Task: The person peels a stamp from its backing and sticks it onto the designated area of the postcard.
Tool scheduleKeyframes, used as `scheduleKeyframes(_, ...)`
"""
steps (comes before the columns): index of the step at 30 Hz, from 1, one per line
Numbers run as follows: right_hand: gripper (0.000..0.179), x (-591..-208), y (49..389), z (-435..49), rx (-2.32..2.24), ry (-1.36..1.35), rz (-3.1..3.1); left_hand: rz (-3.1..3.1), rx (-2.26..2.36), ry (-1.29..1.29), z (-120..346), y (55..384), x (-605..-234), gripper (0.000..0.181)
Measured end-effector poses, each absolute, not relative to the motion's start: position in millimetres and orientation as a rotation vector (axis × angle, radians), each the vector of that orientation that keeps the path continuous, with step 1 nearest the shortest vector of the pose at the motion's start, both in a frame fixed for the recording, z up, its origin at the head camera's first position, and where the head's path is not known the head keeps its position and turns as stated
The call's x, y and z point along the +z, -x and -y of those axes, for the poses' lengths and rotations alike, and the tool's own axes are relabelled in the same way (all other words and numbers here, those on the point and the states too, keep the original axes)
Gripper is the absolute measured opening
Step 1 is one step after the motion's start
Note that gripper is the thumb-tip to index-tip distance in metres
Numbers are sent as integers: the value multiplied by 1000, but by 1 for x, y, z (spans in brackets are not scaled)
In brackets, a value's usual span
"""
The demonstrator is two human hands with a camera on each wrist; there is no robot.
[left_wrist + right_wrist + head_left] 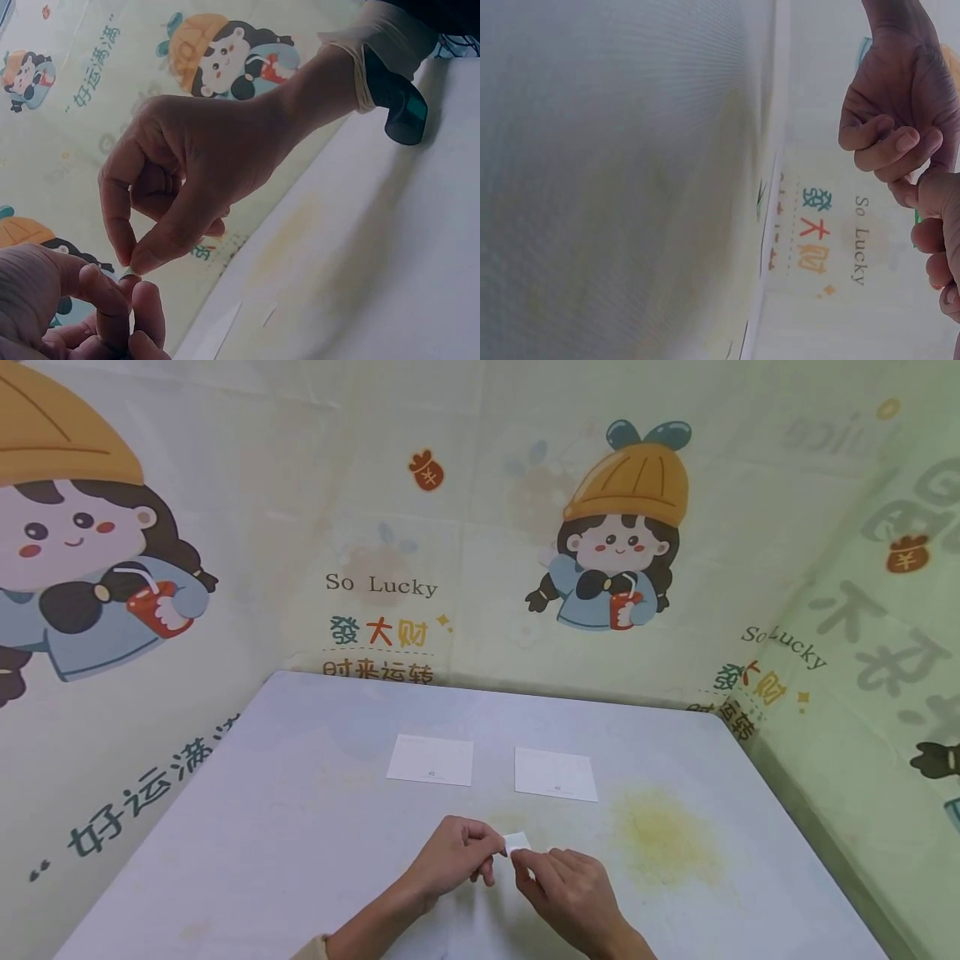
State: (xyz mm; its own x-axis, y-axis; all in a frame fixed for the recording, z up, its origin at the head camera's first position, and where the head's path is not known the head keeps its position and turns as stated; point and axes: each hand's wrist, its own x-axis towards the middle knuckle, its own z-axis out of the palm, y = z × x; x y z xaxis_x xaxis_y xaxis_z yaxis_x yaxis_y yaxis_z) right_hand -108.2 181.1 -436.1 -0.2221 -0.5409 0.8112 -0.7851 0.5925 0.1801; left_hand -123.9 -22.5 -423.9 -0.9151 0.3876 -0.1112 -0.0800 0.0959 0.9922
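Over the near part of the table, my left hand (453,856) and my right hand (570,885) meet fingertip to fingertip. Between them is a small, flat white piece (517,840), pinched by thumb and finger of both hands; its kind is unclear. In the left wrist view, the right hand (199,161) reaches down to the left hand (67,304), and only a thin edge of the piece shows. The right wrist view has the left hand (900,105) above the right hand (941,240), the piece mostly hidden by fingers.
Two white cards, a left one (431,758) and a right one (555,772), lie side by side beyond the hands, each with a small printed mark. The white table (262,827) bears a yellow stain at right. A cartoon-printed cloth (487,527) hangs behind it.
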Motion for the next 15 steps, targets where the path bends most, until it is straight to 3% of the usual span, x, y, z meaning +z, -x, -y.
scheduleKeyframes(15, 29, -441, 110, -184, 562, -940, 2022, -2156, 1823, -412, 22, 122, -420, 21)
